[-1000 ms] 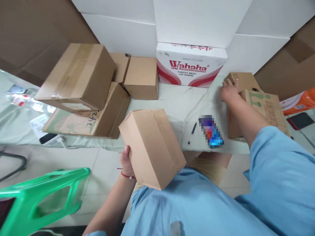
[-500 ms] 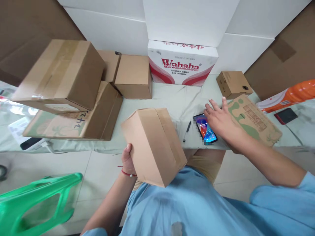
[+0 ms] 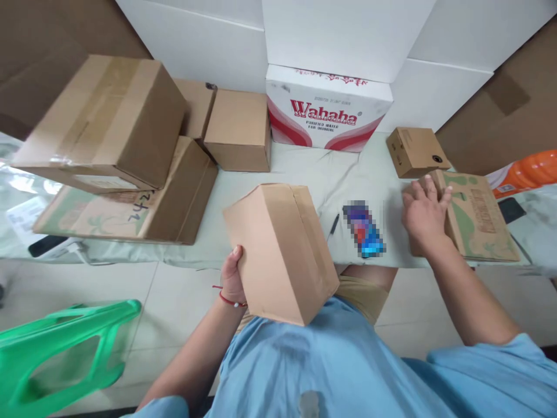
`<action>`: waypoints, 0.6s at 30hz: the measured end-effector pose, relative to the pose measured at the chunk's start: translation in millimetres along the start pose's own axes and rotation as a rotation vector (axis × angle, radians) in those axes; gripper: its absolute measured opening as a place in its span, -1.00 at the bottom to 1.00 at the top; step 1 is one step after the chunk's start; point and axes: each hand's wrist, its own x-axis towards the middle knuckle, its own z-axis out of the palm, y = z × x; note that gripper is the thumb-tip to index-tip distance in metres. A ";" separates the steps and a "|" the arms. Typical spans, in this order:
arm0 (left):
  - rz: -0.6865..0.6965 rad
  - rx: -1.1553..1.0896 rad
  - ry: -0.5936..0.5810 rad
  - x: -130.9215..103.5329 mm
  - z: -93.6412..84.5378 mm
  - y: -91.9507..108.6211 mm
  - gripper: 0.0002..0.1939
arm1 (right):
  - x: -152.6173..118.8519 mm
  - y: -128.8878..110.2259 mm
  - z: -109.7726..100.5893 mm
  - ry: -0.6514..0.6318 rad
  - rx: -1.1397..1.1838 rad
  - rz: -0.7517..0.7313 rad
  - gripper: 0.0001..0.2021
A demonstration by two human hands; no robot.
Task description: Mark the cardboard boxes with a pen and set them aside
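Note:
My left hand (image 3: pixel 234 276) grips the lower left side of a plain brown carton (image 3: pixel 282 249), which is tilted over my lap at the table edge. My right hand (image 3: pixel 426 212) lies with fingers spread on the left side and top edge of a brown box with green print (image 3: pixel 483 217). To the left of that hand a phone (image 3: pixel 363 229), its screen lit and pixelated, lies on the cloth beside a black pen (image 3: pixel 335 224). Behind my right hand sits a small brown box (image 3: pixel 416 152).
Stacked cartons (image 3: pixel 108 116) fill the table's left side. Two smaller boxes (image 3: pixel 238 125) and a white Wahaha box (image 3: pixel 328 110) stand at the back. An orange bottle (image 3: pixel 533 173) lies far right; a green stool (image 3: pixel 73 348) is lower left.
My right hand has moved right, from beside the phone onto the green-printed box, which has shifted right. The carton in my left hand appears slightly further right in view.

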 end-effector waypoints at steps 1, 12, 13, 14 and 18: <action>-0.018 -0.013 -0.007 -1.5 6.1 -0.4 -0.58 | 1.2 -7.2 -4.9 0.037 0.099 0.025 -0.62; 0.053 0.166 -0.047 -10.6 100.1 -6.4 -0.29 | -104.7 -119.2 -35.1 -0.485 1.694 0.130 0.51; 0.081 0.217 -0.078 -9.9 110.6 -8.6 -0.26 | -106.7 -121.8 -31.9 -0.474 1.701 0.166 0.51; 0.103 0.260 -0.117 -8.9 120.8 -10.7 -0.22 | -107.0 -122.6 -29.1 -0.447 1.704 0.191 0.45; 0.141 0.334 -0.285 -3.6 151.7 -15.9 -0.13 | -96.8 -107.3 -23.5 -0.273 1.715 0.275 -0.14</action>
